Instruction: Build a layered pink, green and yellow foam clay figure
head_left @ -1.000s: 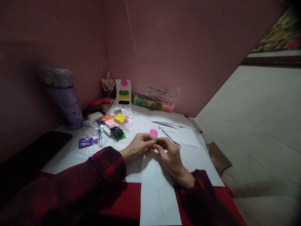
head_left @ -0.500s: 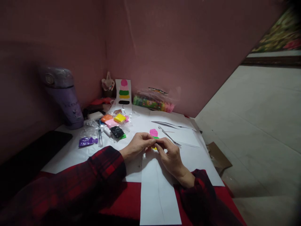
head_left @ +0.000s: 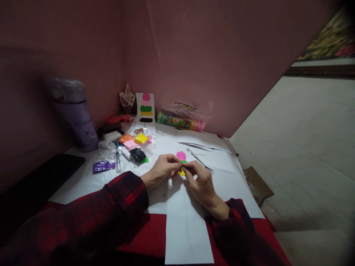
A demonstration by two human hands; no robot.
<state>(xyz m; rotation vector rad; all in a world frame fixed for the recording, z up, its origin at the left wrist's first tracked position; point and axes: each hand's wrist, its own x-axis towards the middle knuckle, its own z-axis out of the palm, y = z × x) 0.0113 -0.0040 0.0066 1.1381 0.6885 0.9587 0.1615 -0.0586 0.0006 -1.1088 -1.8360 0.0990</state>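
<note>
My left hand [head_left: 165, 168] and my right hand [head_left: 200, 180] meet fingertip to fingertip over a long white paper strip [head_left: 187, 229]. Both are closed in a pinch; whatever lies between the fingertips is too small and covered to name. Just beyond them, a pink clay patch [head_left: 181, 155] shows on the strip, with some green and a yellow clay patch [head_left: 181, 172] partly behind the fingers. A thin pencil line runs down the near part of the strip. To the right of my right hand lies a pair of metal tweezers or scissors [head_left: 200, 160], whose kind I cannot make out.
Clay packets, including a yellow one [head_left: 141, 138], a black one [head_left: 138, 154] and a purple one [head_left: 103, 166], lie on the left. Behind them a finished-looking coloured card [head_left: 149, 99] leans on the wall. A purple bottle [head_left: 76, 118] and a dark flat object [head_left: 47, 181] stand farther left.
Both hands keep their place over the strip, fingertips together. Their fingers have shifted only slightly, and a bit more of the yellow patch shows between them.
</note>
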